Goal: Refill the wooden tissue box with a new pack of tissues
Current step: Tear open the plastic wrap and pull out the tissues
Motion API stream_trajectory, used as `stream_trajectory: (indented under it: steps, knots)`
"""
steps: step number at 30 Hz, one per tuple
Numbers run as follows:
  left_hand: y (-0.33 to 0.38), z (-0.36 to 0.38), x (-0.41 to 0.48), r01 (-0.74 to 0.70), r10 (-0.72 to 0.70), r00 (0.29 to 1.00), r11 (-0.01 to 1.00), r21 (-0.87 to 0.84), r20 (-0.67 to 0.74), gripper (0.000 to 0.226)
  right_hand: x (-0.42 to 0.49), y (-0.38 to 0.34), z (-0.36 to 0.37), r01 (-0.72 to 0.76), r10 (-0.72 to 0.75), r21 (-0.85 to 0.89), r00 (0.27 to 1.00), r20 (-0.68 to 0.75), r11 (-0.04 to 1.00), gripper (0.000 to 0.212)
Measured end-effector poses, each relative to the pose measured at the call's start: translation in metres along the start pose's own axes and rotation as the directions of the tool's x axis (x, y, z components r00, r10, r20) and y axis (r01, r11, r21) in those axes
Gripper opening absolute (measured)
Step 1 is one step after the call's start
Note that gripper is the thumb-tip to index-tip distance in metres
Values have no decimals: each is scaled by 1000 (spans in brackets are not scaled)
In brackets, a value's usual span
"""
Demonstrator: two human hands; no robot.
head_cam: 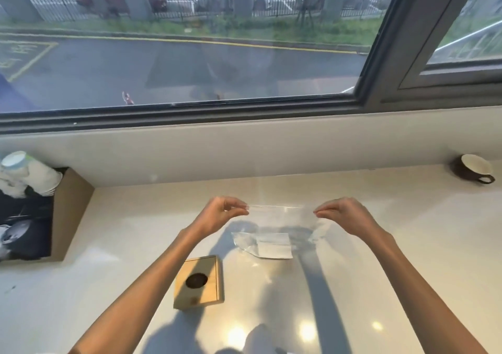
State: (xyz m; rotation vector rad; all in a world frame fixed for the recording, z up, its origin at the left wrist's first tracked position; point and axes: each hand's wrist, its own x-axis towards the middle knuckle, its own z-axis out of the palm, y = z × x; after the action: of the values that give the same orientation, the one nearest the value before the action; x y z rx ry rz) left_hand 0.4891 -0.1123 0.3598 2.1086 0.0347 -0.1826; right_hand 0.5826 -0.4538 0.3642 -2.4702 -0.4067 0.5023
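A brown cup stands at the counter's far right corner; an open cardboard box sits at the left edge. The wooden tissue box, oval opening on top, rests near centre. Beyond it, the clear tissue pack, white tissues inside, hangs over the counter. Left hand and right hand each pinch one upper corner, stretching the film between them.

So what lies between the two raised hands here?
In the head view, a clear plastic wrapper stretches between the left hand and right hand, each pinching a top corner, above the counter.
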Motion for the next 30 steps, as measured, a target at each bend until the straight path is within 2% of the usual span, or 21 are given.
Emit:
stream_trajectory:
  steps: [3, 6, 8, 10, 11, 13, 16, 21, 23, 26, 30]
  knots:
    - [-5, -1, 10, 57, -62, 998, 973, -225, -12, 21, 11, -2, -5, 20, -21, 140, 1000, 6, 990, 10]
    - [-8, -1, 20, 82, -110, 992, 931, -356, -60, 23, 26, -12, -15, 38, -24, 189, 997, -74, 981, 16]
    - [-10, 0, 26, 89, -138, 986, 913, -398, -98, 21, 36, -24, -14, 53, -34, 82, 974, -224, 995, 22]
    - [-11, 3, 32, 105, -182, 975, 883, -457, -127, 21, 45, -46, -2, 129, -171, -128, 895, -412, 983, 23]
    - [-11, 4, 36, 112, -201, 970, 866, -488, -135, 21, 49, -61, 7, 201, -269, -195, 853, -448, 960, 21]
    - [-12, 5, 42, 124, -226, 965, 842, -525, -133, 23, 55, -94, 29, 347, -436, -276, 804, -405, 896, 14]
    - [-13, 4, 48, 131, -227, 969, 815, -564, -102, 27, 67, -122, 66, 432, -532, -340, 790, -304, 835, 6]
    - [-19, -7, 47, 129, -124, 991, 820, -558, 47, 33, 90, -123, 103, 374, -497, -382, 813, -303, 845, 11]
    - [-21, -10, 49, 138, -136, 990, 827, -545, 45, 38, 93, -124, 108, 358, -497, -395, 798, -342, 846, 12]
    - [-25, -11, 55, 150, -173, 985, 845, -513, 2, 31, 92, -130, 115, 371, -551, -457, 752, -362, 808, 17]
    - [-24, -9, 61, 165, -181, 983, 848, -504, 16, 33, 90, -136, 123, 371, -565, -480, 740, -365, 795, 28]
